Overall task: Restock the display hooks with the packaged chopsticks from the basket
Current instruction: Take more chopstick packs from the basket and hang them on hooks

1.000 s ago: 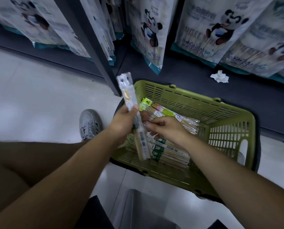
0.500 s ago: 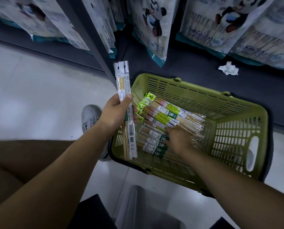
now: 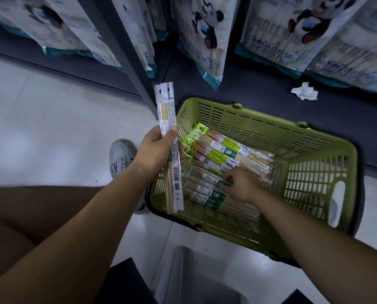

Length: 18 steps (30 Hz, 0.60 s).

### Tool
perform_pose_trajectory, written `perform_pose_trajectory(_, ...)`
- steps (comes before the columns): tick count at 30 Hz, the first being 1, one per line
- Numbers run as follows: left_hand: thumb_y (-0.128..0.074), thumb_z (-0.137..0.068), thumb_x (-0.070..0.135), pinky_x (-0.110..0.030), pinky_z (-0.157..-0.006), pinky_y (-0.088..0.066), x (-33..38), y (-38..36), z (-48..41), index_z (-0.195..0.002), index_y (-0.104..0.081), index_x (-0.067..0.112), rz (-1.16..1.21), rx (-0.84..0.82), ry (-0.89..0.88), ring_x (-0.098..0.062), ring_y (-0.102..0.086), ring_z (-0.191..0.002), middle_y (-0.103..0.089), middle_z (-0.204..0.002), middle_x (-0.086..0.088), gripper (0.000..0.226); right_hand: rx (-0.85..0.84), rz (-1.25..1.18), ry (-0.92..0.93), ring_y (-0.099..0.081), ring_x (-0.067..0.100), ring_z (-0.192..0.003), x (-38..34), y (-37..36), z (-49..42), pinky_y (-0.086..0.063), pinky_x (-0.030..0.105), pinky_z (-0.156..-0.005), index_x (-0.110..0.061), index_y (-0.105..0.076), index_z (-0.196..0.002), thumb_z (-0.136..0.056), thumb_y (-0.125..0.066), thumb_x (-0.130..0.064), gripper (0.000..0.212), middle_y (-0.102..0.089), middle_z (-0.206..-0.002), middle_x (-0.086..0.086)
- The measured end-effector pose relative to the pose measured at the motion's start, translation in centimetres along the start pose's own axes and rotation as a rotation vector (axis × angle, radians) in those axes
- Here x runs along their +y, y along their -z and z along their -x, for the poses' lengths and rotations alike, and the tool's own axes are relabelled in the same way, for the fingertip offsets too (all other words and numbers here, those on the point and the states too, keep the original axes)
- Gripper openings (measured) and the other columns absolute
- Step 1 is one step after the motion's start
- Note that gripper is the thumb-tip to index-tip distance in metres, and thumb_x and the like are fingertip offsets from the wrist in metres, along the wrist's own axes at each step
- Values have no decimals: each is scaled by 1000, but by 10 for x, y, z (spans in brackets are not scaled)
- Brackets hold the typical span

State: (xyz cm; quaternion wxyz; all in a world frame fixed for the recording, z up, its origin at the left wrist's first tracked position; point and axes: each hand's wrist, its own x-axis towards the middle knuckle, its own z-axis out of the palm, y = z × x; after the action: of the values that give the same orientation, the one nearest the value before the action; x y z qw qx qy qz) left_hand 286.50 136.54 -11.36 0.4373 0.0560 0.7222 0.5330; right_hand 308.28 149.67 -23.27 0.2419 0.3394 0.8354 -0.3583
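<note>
From the head camera, the left hand (image 3: 155,150) is closed around clear chopstick packets (image 3: 168,145), held nearly upright just left of the green basket (image 3: 314,183). The thumb presses across their white back label, which carries small print too fine to read and a barcode lower down; the punched hanging hole sits at the top end, above the hand, and bare wooden sticks show below the fist.

The right hand (image 3: 241,185) reaches down into the basket with its fingers curled on a packet with a dark green label (image 3: 218,195) in the near pile; whether it has gripped the packet cannot be told. That label bears a large white character. Farther back in the basket lie packets with lime green labels (image 3: 218,153), marked with the same kind of character, their header cards pointing toward the left wall.

Beyond the basket, large white bags printed with a panda (image 3: 207,34) stand on a dark shelf base, each with a round "50" mark near the bottom. A crumpled white tissue (image 3: 304,94) lies on that base. A grey shoe (image 3: 121,156) rests on the floor left of the basket.
</note>
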Motion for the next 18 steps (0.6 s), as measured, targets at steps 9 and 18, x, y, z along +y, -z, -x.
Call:
perform_pose_trajectory(9,-51,-106,40,-56,-93,-58,-7,-16,5,-128,-57,19,-8,-11,74,-31,-73,-102,-75,-107,-7,31,144,-705,80,-69,-6,-75,-54,78,18,-47,5,-60,-33,-72,-91,-82,-84,-29,16,-75,-85,-19)
perform_pose_trajectory(18,-62,-102,30,-28,-63,-60,-9,-24,14,-118,-60,14,151,-96,1,-17,-76,-80,-78,-89,0,23,338,-597,286,-55,-6,-70,-112,68,30,-39,9,-62,-27,-76,-93,-77,-85,-38,21,-66,-88,-8)
